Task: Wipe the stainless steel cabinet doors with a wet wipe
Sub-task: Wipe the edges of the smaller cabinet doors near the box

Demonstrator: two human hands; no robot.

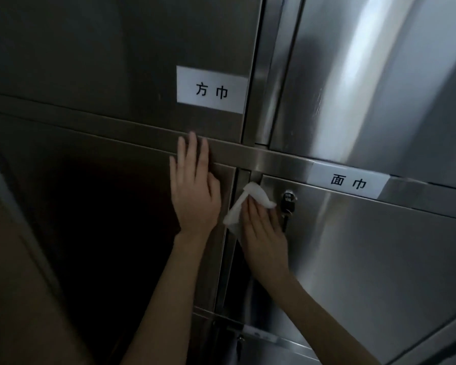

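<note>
Wet wipe (pixel 258 194): white, crumpled, flat against the lower-right door (pixel 366 259) at its left edge, top corner. Long axis runs about 7 to 1 o'clock; the upper end points at the horizontal rail (pixel 274 156), the lower end sticks out at 9 o'clock of the fingers.

Right hand (pixel 261 233): released, fingers straight, pressing the wipe onto the steel, fingertips toward 12.

Lock (pixel 288 200) with a key in it sits just beside the wipe at 3 o'clock.

Left hand (pixel 195 188): released, palm flat on the lower-left door (pixel 103 219), fingers pointing to 12, tips on the rail, holding nothing.

All 4 doors in view are closed; contents can't be seen. Label "方巾" (pixel 212 89) is on the upper-left door (pixel 90 61). Label "面巾" (pixel 349 181) is at the top of the lower-right door. Upper-right door (pixel 379 88) is at 1 o'clock.
</note>
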